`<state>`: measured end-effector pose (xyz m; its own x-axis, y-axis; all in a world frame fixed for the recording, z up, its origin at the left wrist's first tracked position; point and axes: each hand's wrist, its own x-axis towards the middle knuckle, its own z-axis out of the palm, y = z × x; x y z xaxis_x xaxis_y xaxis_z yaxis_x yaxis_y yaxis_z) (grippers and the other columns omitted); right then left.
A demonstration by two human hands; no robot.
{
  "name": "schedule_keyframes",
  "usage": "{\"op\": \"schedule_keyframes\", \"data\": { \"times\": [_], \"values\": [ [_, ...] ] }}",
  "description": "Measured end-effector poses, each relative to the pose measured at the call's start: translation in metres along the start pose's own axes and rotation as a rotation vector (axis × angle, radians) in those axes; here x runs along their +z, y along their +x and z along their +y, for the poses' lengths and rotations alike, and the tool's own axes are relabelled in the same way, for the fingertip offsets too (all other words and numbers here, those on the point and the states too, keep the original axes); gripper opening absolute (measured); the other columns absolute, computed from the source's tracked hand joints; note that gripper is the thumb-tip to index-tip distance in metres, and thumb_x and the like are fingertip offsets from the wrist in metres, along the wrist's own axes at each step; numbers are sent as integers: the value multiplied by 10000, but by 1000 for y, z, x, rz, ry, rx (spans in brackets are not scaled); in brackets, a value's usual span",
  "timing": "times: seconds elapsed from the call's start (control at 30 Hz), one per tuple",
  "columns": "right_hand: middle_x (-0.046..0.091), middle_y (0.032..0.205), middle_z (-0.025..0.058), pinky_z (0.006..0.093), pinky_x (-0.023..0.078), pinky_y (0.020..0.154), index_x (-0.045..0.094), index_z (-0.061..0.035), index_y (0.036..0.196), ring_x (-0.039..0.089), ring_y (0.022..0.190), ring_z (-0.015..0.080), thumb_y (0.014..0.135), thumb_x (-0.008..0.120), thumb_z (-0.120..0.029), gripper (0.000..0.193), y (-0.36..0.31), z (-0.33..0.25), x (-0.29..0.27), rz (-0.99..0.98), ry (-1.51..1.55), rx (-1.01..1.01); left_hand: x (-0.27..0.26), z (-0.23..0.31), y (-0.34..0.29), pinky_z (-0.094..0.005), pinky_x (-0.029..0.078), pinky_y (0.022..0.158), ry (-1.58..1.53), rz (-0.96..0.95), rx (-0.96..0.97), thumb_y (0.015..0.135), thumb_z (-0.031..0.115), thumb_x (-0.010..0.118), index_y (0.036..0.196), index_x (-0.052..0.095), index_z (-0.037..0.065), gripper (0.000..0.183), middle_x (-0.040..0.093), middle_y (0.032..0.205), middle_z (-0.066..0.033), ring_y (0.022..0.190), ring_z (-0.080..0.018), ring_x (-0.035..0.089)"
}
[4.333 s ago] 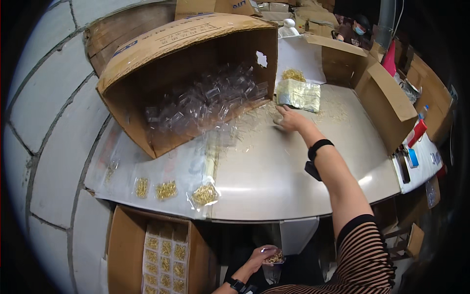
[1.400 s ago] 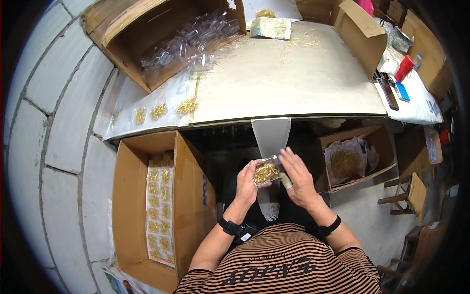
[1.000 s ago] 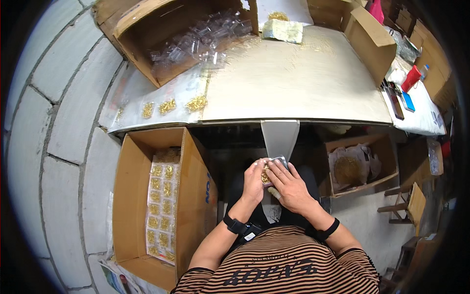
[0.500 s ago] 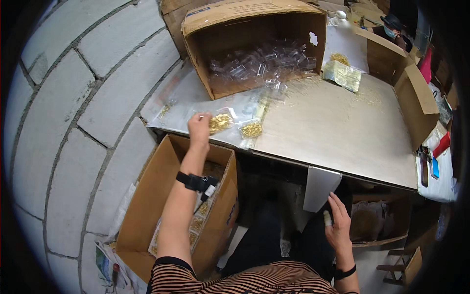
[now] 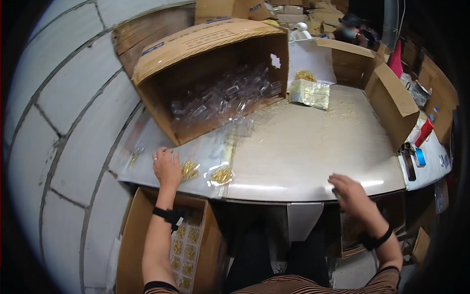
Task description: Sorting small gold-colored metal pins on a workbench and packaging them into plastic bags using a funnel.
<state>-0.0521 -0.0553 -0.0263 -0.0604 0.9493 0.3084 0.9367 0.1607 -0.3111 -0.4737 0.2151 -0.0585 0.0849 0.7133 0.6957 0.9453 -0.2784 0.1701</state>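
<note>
My left hand (image 5: 167,167) rests on the clear plastic sheeting at the table's left side, palm down, fingers apart and slightly bent. Just right of it lies a small heap of gold-coloured metal pieces (image 5: 189,170); whether a bag holds them is hard to see. A clear bag of similar gold pieces (image 5: 221,176) lies farther right, near the table's front edge. My right hand (image 5: 350,193), a little blurred, hovers over the front edge at the right, fingers extended and nothing visible in it.
A cardboard box (image 5: 210,49) on its side holds many clear plastic cases (image 5: 225,95). Behind the metal tabletop (image 5: 313,152) sits a gold pile (image 5: 306,75) by a foil-like packet (image 5: 310,94). Below left, an open carton (image 5: 128,240) holds gold-filled compartments. A person (image 5: 350,32) is beyond.
The view has shifted. My left hand has loosened from its pinch beside the gold pieces and spread its fingers. My right hand has risen from below the table edge to above it.
</note>
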Motion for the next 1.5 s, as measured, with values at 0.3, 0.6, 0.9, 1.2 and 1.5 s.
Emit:
{"op": "schedule_keyframes", "data": {
  "times": [0.3, 0.6, 0.9, 1.2, 1.5],
  "values": [
    [638, 993, 167, 398, 478, 819, 662, -50, 990, 594, 952, 329, 759, 495, -11, 288, 240, 126, 59, -254, -240, 169, 68, 174, 73, -382, 441, 884, -611, -364, 683, 767, 116, 628, 964, 592, 16, 224, 570, 1092, -144, 1037, -317, 534],
    [508, 1266, 151, 397, 444, 908, 502, -110, 1258, 532, 1102, 314, 785, 457, -100, 476, 314, 126, 150, -221, -246, 12, 177, 213, 115, -403, 439, 891, -19, -763, 842, 758, 36, 545, 962, 601, -3, 215, 560, 1118, -157, 1060, -333, 531],
    [417, 1359, 163, 421, 398, 973, 385, -130, 1358, 451, 1186, 373, 899, 424, -358, 514, 335, 51, 150, -513, 18, -36, 171, 164, 141, -444, 445, 783, -391, -615, 628, 807, 58, 475, 929, 585, 36, 166, 602, 922, -180, 923, -372, 555],
    [238, 1474, 63, 682, 249, 961, 300, -281, 1397, 223, 1351, 336, 909, 348, -432, 513, 272, 21, 151, -469, -245, -127, 115, 184, 126, -457, 464, 714, -446, -451, 491, 803, 114, 479, 836, 578, 60, 118, 622, 864, -167, 839, -364, 589],
    [234, 1476, 112, 443, 279, 1069, 308, -163, 1400, 255, 1334, 353, 902, 415, -277, 522, 141, 113, 84, -346, -162, -55, 60, 221, 0, -402, 482, 715, -488, -767, 769, 808, 144, 545, 941, 603, 62, 167, 617, 908, -124, 827, -329, 594]
  ]
}}
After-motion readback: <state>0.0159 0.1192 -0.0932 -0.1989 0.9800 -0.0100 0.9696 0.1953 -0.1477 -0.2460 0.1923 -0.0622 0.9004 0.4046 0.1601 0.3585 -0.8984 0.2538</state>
